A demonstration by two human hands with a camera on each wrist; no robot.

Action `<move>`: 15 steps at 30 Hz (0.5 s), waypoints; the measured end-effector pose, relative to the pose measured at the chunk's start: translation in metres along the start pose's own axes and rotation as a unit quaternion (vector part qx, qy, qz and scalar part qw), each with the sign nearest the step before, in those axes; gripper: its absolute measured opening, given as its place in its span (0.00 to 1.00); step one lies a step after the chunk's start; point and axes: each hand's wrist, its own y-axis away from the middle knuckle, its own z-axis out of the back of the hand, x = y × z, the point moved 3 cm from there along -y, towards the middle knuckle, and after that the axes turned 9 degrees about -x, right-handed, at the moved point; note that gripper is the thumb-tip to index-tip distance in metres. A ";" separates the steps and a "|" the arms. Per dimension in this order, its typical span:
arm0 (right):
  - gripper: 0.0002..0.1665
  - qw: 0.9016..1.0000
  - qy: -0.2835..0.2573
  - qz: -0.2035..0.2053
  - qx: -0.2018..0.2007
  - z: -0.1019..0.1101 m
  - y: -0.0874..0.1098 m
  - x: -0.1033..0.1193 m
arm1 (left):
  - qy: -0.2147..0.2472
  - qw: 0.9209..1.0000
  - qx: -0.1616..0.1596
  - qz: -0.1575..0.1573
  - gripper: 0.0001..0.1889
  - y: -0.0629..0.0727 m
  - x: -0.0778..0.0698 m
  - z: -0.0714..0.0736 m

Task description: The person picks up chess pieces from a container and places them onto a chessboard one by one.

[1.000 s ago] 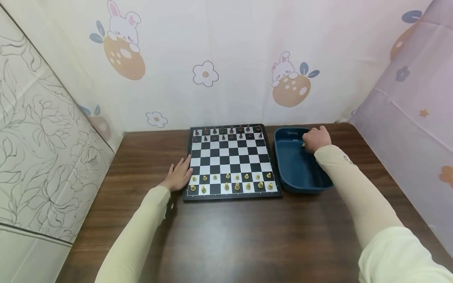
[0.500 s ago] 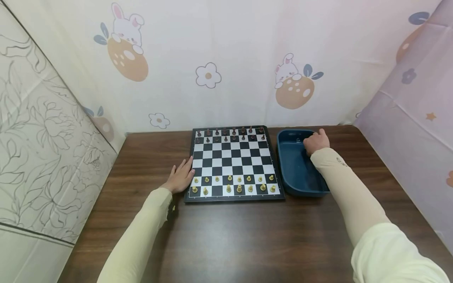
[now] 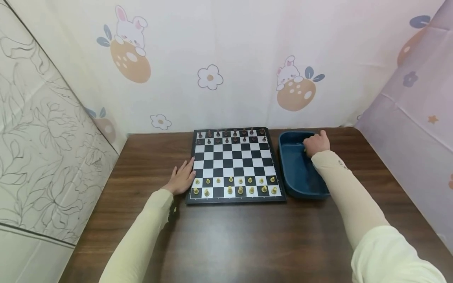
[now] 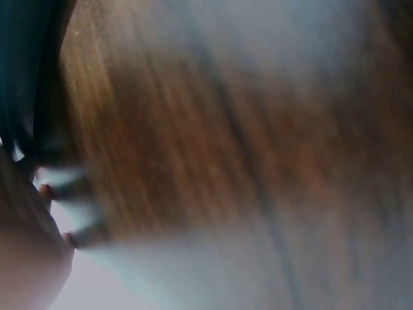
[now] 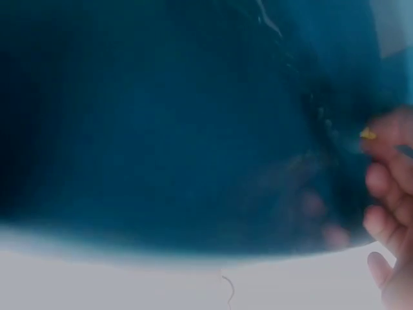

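Right hand [image 3: 316, 144] inside blue tray [image 3: 295, 173]

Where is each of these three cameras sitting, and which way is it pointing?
Head: worn on the head, looking forward and down at the chessboard, blue tray, both sleeves, left hand and right hand.
Left wrist: close above the wooden table, blurred; fingertips show.
Right wrist: looks into the tray; fingers pinch something yellow.
Shared: head and right wrist both show the tray.
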 end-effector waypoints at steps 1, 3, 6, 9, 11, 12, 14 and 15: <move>0.16 1.000 -0.006 0.002 -0.008 0.003 0.001 0.000 | 0.000 1.000 -0.001 -0.001 0.32 -0.001 0.000 0.000; 0.20 1.000 -0.016 0.006 -0.024 0.008 0.003 0.001 | 0.000 1.000 -0.003 -0.003 0.32 -0.002 -0.001 0.001; 0.23 0.999 -0.028 0.012 -0.039 0.014 0.004 0.001 | 0.001 1.000 -0.004 -0.005 0.32 -0.003 -0.001 0.002; 0.22 0.998 -0.039 0.019 -0.042 0.015 0.003 0.000 | 0.001 1.000 0.000 -0.003 0.32 -0.002 0.000 0.001; 0.20 0.998 -0.048 0.026 -0.044 0.015 0.002 -0.001 | 0.002 1.000 0.002 -0.003 0.31 -0.002 0.001 0.000; 0.20 0.997 -0.051 0.030 -0.047 0.015 0.001 -0.002 | 0.002 1.000 0.002 -0.004 0.32 -0.002 0.001 0.000; 0.20 0.996 -0.047 0.043 -0.058 0.014 0.000 -0.004 | 0.002 1.000 0.002 -0.006 0.31 -0.002 0.002 -0.002; 0.20 0.996 -0.045 0.048 -0.065 0.014 0.000 -0.004 | 0.003 1.000 0.002 -0.007 0.31 -0.002 0.002 -0.002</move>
